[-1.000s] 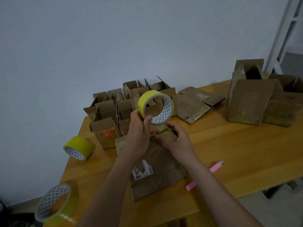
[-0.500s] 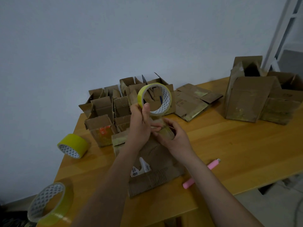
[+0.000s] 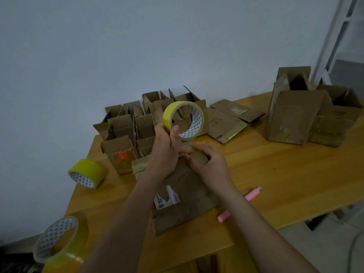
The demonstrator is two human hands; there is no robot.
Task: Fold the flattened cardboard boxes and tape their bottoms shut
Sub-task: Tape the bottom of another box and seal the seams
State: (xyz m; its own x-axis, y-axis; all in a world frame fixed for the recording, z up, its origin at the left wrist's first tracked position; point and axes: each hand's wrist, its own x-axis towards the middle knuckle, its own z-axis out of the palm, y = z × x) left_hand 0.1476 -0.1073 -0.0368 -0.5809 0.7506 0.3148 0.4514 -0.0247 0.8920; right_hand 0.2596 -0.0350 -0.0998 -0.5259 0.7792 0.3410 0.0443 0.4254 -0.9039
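- A clear tape roll (image 3: 59, 240) sits at the table's (image 3: 285, 184) near left corner.
- A pink cutter (image 3: 239, 204) lies right of a flattened box (image 3: 185, 205) at the table's middle.
- The right hand (image 3: 210, 164) curls its fingers over the box's far edge, holding it down.
- The left hand (image 3: 164, 152) grips a yellow tape roll (image 3: 183, 120) raised above the box, thumb up against its rim.
- Another yellow roll (image 3: 86, 173) rests on its side at the left edge.
- Folded small boxes (image 3: 126, 134) cluster behind the hands.
- Flat boxes (image 3: 228, 121) lie right of them.
- Larger boxes (image 3: 307, 117) stand far right.
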